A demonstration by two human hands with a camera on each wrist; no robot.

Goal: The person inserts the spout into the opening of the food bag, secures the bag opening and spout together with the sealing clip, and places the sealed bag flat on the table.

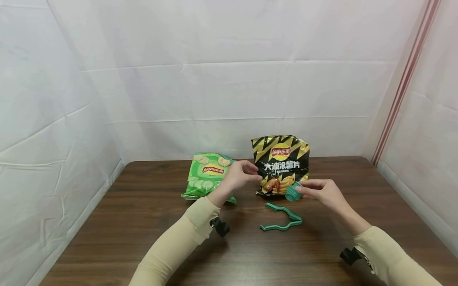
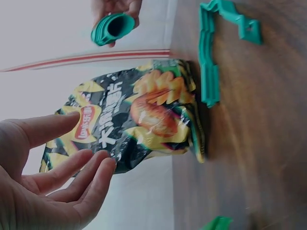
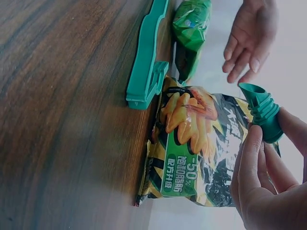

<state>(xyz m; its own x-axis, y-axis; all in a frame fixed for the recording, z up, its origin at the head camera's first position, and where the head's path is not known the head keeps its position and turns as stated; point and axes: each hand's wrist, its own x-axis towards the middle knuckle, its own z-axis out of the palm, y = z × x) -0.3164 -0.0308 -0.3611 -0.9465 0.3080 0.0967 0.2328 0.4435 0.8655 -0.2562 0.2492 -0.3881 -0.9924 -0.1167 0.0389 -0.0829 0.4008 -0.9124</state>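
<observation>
Green spout (image 1: 293, 192) hides part of black bag (image 1: 280, 165); right wrist view crops clip (image 3: 143, 62).

The right hand (image 3: 268, 191) pinches a teal plastic spout (image 3: 265, 115), ribbed round its body and cut at a slant at its mouth, in front of a black-and-yellow potato-chip bag (image 3: 184, 117). That bag (its green label reads "-50%") stands with its lower edge on the dark wood-grain table (image 3: 67, 124). A long teal clip (image 3: 144, 57) lies near that edge, running out of frame at the top. Beyond are a shiny green foil bag (image 3: 192, 26) and the left hand (image 3: 254, 38), fingers loosely extended, touching nothing visible.
</observation>
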